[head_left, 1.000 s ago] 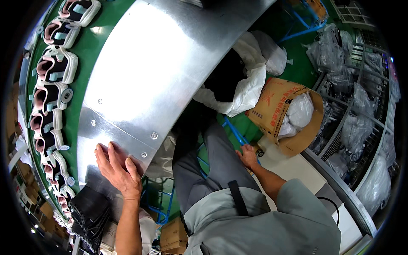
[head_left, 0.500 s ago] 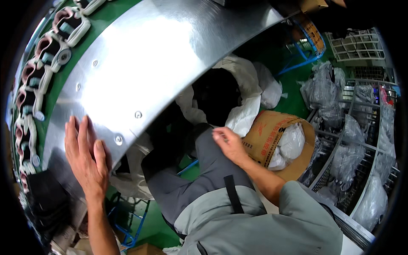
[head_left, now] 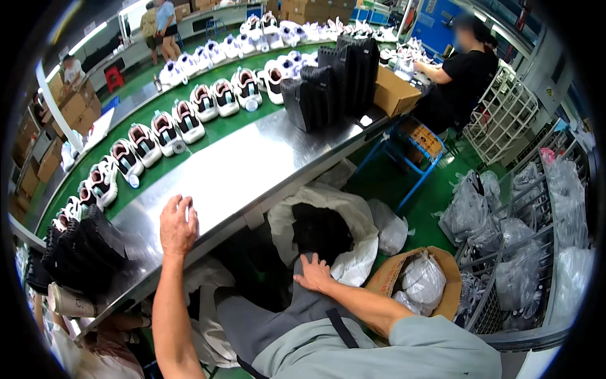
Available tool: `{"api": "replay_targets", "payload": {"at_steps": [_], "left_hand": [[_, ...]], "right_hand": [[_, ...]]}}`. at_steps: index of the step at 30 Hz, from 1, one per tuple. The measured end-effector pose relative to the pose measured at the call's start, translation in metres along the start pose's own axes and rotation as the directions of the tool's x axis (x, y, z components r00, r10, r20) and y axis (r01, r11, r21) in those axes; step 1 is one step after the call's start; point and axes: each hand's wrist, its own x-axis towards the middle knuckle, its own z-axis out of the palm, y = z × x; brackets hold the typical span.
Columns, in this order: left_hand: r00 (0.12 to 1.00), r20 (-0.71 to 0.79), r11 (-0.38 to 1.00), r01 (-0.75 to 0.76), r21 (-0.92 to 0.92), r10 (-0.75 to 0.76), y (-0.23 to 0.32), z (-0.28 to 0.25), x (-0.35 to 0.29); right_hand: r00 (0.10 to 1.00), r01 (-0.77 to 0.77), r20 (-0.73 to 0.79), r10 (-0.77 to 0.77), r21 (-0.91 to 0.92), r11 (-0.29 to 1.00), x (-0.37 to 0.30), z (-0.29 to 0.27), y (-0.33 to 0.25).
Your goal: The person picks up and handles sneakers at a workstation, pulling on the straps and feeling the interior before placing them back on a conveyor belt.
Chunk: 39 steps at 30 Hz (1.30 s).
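Note:
My left hand [head_left: 178, 226] lies on the steel tabletop [head_left: 230, 161] by its near edge, fingers stretched out and nothing in them. On my grey-trousered thigh, near the knee, rests my right hand [head_left: 314, 275]. Its fingers are spread and it holds nothing. Beyond the tabletop, black-and-white shoes [head_left: 165, 134] with pink linings stand in a row on a green belt [head_left: 208, 136]. Stacks of black upright pieces stand on the steel, one group [head_left: 79, 243] left of my left hand and a taller one [head_left: 347, 76] at the far right.
A white sack [head_left: 360, 230] with dark contents gapes beside my knee. To its right are a carton [head_left: 385, 275] of plastic-wrapped bundles and a wire rack [head_left: 536, 227] of bagged items. A co-worker [head_left: 470, 66] sits farther along, near a blue stool [head_left: 410, 172]. A cup [head_left: 71, 300] stands at left.
The view has lifted, bringing the shoe line and co-worker into sight. My left hand stays on the steel, its fingers closer together. My right hand has settled on my thigh, fingers spread.

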Motion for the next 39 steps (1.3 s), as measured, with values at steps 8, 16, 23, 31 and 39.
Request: {"api": "replay_targets", "payload": {"at_steps": [8, 16, 23, 31, 39], "left_hand": [[0.999, -0.033, 0.999, 0.039, -0.025, -0.04, 0.007, 0.003, -0.002], [0.997, -0.043, 0.997, 0.069, -0.031, -0.07, 0.004, 0.014, -0.002], [0.995, 0.005, 0.994, 0.096, -0.043, -0.096, 0.01, 0.003, -0.002], [0.997, -0.009, 0.997, 0.081, -0.017, -0.081, 0.01, 0.006, 0.002], [0.997, 0.001, 0.997, 0.077, -0.026, -0.077, 0.015, 0.007, 0.004]], "right_hand": [[0.316, 0.82, -0.722, -0.615, -0.119, 0.56, 0.015, -0.204, -0.133], [0.648, 0.527, -0.491, -0.582, -0.263, 0.808, 0.146, -0.218, -0.184], [0.725, 0.483, -0.397, -0.563, -0.29, 0.826, 0.144, -0.202, -0.185], [0.738, 0.496, -0.391, -0.55, -0.239, 0.835, 0.142, -0.207, -0.182], [0.675, 0.515, -0.479, -0.561, -0.24, 0.823, 0.148, -0.203, -0.178]]}}
